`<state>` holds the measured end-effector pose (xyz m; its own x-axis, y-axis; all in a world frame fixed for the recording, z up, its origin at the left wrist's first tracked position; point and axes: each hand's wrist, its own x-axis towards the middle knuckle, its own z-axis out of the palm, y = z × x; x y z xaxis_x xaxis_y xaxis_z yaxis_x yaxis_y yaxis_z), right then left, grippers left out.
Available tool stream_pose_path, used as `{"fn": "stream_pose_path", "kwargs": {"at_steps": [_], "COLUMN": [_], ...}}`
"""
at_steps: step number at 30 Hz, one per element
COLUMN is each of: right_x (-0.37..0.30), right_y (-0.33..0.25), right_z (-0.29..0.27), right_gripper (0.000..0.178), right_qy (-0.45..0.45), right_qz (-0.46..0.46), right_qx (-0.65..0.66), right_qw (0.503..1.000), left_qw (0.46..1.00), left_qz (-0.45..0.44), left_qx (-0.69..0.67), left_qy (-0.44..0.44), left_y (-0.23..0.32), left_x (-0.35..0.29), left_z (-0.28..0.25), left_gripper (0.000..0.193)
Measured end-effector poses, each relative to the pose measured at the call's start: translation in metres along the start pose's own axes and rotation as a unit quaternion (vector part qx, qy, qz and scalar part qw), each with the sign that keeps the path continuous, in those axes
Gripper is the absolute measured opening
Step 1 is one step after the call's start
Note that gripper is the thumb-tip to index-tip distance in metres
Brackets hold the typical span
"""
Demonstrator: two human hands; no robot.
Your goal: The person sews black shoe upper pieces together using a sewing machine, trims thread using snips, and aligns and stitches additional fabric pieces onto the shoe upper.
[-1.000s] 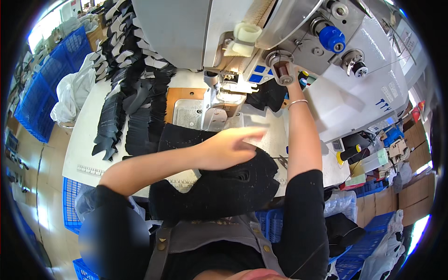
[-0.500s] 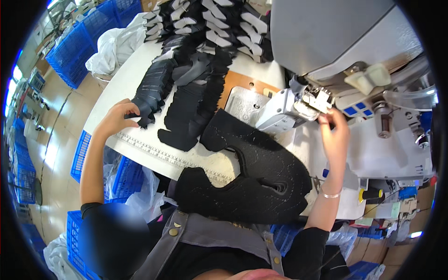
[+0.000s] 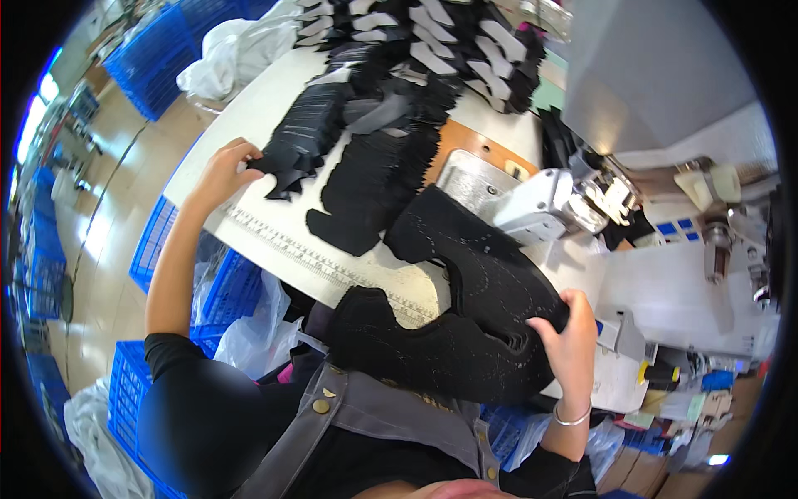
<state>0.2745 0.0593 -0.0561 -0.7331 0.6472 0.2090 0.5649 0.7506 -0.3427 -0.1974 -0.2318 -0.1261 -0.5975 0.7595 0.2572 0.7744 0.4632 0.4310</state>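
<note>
At the left of the worktable, my left hand (image 3: 218, 176) is closed, thumb and fingers pinching the near end of a dark fabric strip (image 3: 287, 173) in an overlapping row. My right hand (image 3: 572, 343) lies at the right edge of a thick stack of curved black fabric pieces (image 3: 486, 279). Its thumb rests on the top piece, spread apart from the fingers, partly hidden along the edge. The stack bends around in front of me and has a slot near its right end. Beside the strips lies a second row of black pieces (image 3: 366, 187).
A sewing machine head (image 3: 544, 204) stands beyond the stack, over a metal plate (image 3: 470, 179). Black and grey pieces (image 3: 432, 37) lie in rows at the back. A ruler strip (image 3: 291, 254) edges the white table (image 3: 224, 141). Blue crates (image 3: 145, 75) stand at the left.
My right hand has come from the machine's needle area down to the stack's right edge. My left hand has closed on the end of the strip row. The view has shifted slightly.
</note>
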Motion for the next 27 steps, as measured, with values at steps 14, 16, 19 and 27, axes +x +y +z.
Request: {"fn": "stream_pose_path", "kwargs": {"at_steps": [14,16,19,27], "right_x": [0.041,0.043,0.044,0.045], "right_y": [-0.040,-0.048,-0.051,-0.042], "right_z": [-0.045,-0.044,-0.044,-0.048], "right_gripper": [0.012,0.013,0.015,0.015], "right_qy": [-0.021,-0.034,-0.046,-0.023], "right_qz": [-0.075,-0.078,-0.104,-0.125], "right_qx": [0.345,0.364,0.361,0.346], "right_qw": [0.935,0.927,0.926,0.930], "left_qw": [0.911,0.903,0.875,0.853], "left_qz": [0.215,0.301,0.352,0.410], "left_qx": [-0.341,-0.289,-0.315,-0.317], "left_qy": [-0.083,-0.104,-0.103,-0.068], "left_y": [0.218,0.257,0.292,0.306], "left_x": [0.020,0.028,0.048,0.057], "left_z": [-0.033,-0.023,-0.004,0.010], "left_gripper": [0.008,0.016,0.024,0.023]}}
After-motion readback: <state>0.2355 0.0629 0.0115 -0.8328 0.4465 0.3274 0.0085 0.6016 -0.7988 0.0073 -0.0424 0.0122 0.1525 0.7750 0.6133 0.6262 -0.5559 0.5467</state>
